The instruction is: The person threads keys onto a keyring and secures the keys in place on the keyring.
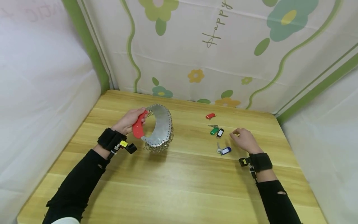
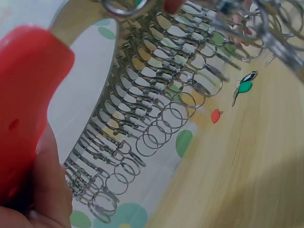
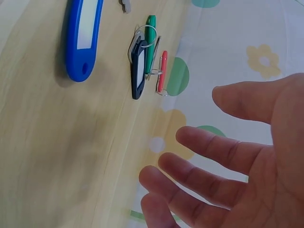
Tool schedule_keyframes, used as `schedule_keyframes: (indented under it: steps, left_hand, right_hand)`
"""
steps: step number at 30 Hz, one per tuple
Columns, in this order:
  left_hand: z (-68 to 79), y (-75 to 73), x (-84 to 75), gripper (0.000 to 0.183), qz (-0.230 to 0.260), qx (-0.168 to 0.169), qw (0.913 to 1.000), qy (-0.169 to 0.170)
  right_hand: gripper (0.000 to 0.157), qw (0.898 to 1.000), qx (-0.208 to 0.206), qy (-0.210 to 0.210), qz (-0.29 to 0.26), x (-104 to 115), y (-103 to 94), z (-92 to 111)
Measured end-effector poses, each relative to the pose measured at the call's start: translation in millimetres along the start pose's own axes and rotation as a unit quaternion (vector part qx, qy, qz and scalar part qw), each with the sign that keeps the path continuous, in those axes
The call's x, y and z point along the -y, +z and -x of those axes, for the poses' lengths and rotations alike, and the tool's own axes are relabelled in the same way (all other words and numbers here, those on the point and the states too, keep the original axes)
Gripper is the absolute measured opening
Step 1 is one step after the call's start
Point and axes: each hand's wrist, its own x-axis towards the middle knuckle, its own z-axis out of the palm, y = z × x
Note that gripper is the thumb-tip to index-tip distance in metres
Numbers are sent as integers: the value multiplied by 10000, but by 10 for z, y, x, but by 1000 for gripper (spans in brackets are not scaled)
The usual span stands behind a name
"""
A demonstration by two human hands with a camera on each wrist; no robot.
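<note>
My left hand point(image 1: 128, 121) grips the red handle point(image 1: 138, 127) of a crescent-shaped metal key carrier point(image 1: 163, 124), held up over the table. Along its curved outer edge hang many small clasps with rings, seen close in the left wrist view; the red handle point(image 2: 28, 99) fills that view's left side. My right hand point(image 1: 245, 141) holds nothing, its fingers loosely bent and apart, just right of several tagged keys. Nearest to it are a black key tag point(image 1: 220, 133) and a blue key tag point(image 1: 226, 151). A green key tag point(image 1: 214, 131) lies beside the black one.
A red key tag point(image 1: 210, 116) lies farther back on the wooden table point(image 1: 184, 193). Flower-printed cloth point(image 1: 173, 56) rises behind the table's far edge, and white cloth point(image 1: 50, 93) stands at the left side.
</note>
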Motion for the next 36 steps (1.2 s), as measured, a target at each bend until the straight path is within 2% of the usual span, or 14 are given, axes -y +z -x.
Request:
schedule_keyframes:
  steps: [6, 13, 16, 20, 23, 26, 28, 31, 36]
  left_hand:
    - [-2, -51, -22, 32, 143, -144, 9998, -38]
    - [-101, -111, -13, 33, -236, -351, 9991, -43]
    - [-193, -96, 28, 31, -330, -307, 9989, -138]
    - [-405, 37, 171, 30, -126, -188, 9989, -418]
    - [-579, 163, 348, 30, 221, -42, 9974, -678]
    - [-683, 203, 537, 28, 384, 121, 9946, -953]
    - [-701, 151, 642, 26, 316, 172, 9936, -1075]
    - [-675, -12, 742, 26, 51, 221, 9929, -1163]
    - [-590, -322, 729, 26, -434, 381, 9923, -1093]
  right_hand:
    - [41, 10000, -39, -57, -10, 7, -1, -10]
    - [41, 9999, -72, -23, -72, -26, 0, -3]
    - [41, 9999, -53, -8, -144, -33, -10, 12]
    - [43, 9999, -28, 8, -165, -56, -34, 36]
    - [43, 9999, -44, 35, -125, -65, -49, 38]
    - [43, 9999, -18, 53, -127, -66, -39, 26]
    - [44, 9999, 23, 60, -142, -70, -18, 16]
    - [44, 9998, 79, 86, -184, -72, 11, 6]
    - [43, 9997, 94, 143, -187, -66, 11, -20]
